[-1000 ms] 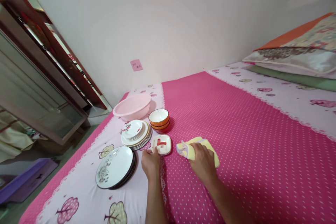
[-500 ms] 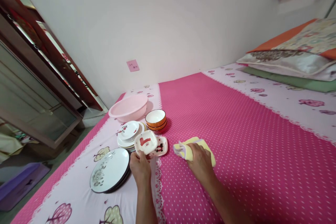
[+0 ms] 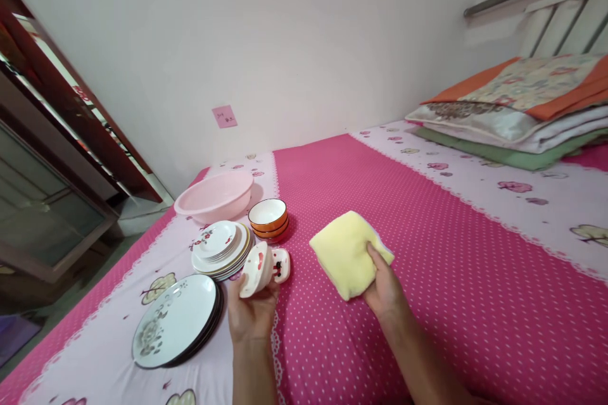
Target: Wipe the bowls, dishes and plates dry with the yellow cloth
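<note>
Your left hand holds a small white dish tilted on edge over the bed, thumb at its near rim and fingers curled round the underside, while your right hand pinches a folded yellow cloth near its right-hand corner, thumb on top; you cannot see how the fingers lie underneath. The dish looks like glazed ceramic, so expect it to be light, stiff, rather slippery and easy to chip; support it from below and keep your thumb on the rim, leaving the hollow side uncovered. The cloth seems soft and light, and it will likely sag away from your grip, so a hold nearer its middle would give you more control. Watch the edges on your left: a second small dish sits on the bed just beyond the held one, overlapping it in view, and you cannot tell whether they touch. The stack of small plates and the stack of large plates stand close to the left hand, with the orange bowls beyond and the pink basin near the wall. You have more room to the right, where dotted bedding runs from the cloth toward the pillows, well apart from your hands.
</note>
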A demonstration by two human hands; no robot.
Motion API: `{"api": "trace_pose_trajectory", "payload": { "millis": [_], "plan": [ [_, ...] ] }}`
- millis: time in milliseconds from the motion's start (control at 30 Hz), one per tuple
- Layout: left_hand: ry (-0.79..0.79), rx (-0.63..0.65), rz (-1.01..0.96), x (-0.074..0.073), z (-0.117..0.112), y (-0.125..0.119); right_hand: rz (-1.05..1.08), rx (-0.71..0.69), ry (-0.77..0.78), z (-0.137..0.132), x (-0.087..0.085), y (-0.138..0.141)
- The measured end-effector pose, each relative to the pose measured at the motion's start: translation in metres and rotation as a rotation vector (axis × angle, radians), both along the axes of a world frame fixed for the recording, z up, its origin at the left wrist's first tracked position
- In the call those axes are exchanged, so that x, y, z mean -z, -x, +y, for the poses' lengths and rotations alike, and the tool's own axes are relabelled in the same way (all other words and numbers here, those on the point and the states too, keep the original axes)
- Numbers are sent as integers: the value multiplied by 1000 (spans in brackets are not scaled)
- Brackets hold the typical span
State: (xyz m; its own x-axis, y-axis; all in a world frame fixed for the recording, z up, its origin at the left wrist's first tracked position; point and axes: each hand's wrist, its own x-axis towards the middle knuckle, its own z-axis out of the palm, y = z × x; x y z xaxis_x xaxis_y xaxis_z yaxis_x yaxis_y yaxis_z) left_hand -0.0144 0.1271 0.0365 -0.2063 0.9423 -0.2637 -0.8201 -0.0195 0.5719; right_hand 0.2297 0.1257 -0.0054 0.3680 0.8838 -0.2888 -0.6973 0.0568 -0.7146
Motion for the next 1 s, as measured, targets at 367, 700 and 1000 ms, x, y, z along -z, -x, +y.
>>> {"api": "trace_pose_trajectory", "payload": {
  "millis": [367,700,1000],
  "plan": [
    [72,156,-79,-16,-10,-31,74,19,-57,-3,-1,3],
    [4,157,-147,-17,-9,-35,-229,188,51,-7,4,6],
    [-113,156,-72,-11,-3,-43,-750,302,-367,-40,-117,27]
  ]
}}
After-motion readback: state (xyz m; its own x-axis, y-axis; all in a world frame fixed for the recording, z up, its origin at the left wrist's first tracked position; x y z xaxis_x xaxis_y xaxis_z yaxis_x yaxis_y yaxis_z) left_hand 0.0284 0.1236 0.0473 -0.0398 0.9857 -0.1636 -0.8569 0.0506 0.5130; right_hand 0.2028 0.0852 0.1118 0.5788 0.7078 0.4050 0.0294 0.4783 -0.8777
